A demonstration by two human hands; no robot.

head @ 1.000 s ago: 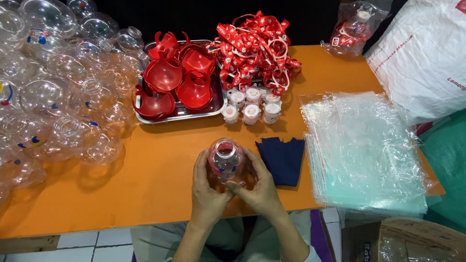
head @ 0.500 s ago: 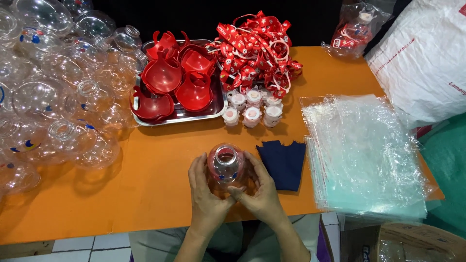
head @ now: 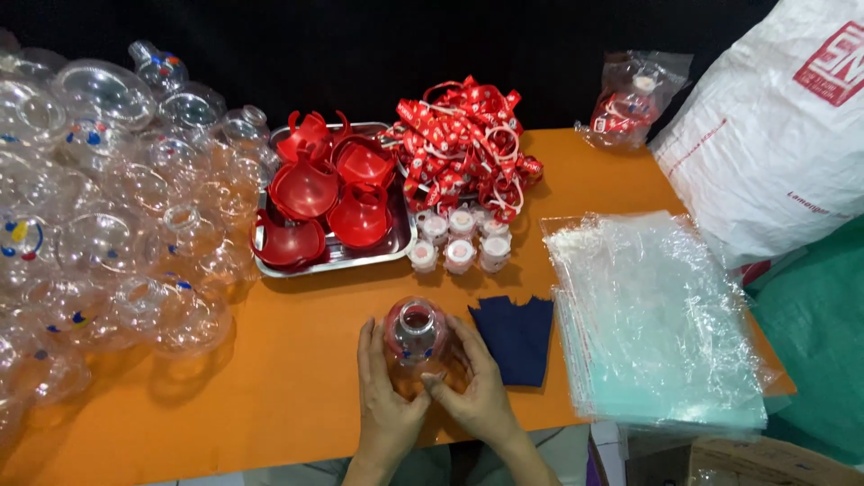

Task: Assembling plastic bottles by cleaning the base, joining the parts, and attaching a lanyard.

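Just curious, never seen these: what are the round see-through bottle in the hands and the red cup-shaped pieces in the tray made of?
The bottle looks like thin clear plastic: the orange table shows through it. The red pieces seem glossy moulded plastic with bright highlights. The tray looks like shiny metal.

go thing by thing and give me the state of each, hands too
clear round bottle: upright, neck open, no cap, held in both hands
left hand: cupped on the bottle's left side
right hand: cupped on its right side
metal tray: filled with red scoop-shaped parts
white caps: standing loose in a cluster
red ribbons: heaped, tangled
clear plastic bags: stacked flat
navy cloth: lying flat
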